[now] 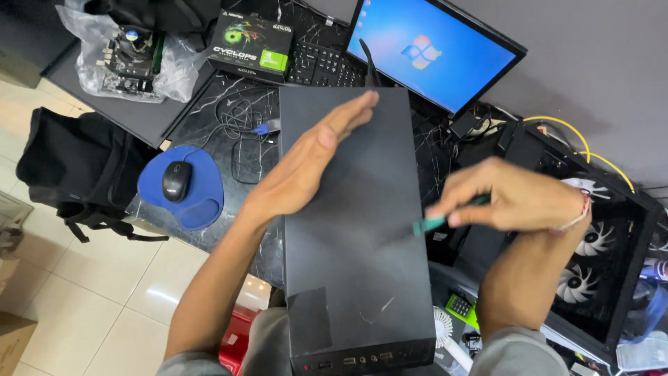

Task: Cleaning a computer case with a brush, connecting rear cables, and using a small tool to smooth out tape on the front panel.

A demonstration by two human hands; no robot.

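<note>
A black desktop computer case [362, 278] lies on its side on the dark marbled desk [209, 118], its front ports toward me. My left hand [313, 157] rests flat on the case's side panel near its left edge, fingers stretched toward the far end. My right hand [511, 195] hovers at the case's right edge and grips a green-handled screwdriver [435, 221], blurred by motion, with its tip end pointing left over the panel.
A monitor [431, 49] and keyboard [320, 66] stand behind the case. A mouse [176, 179] sits on a blue pad at left, near a black bag [80, 170]. A boxed graphics card [250, 43] and bagged motherboard [129, 56] lie at back left. An open case with white fans [591, 244] stands right.
</note>
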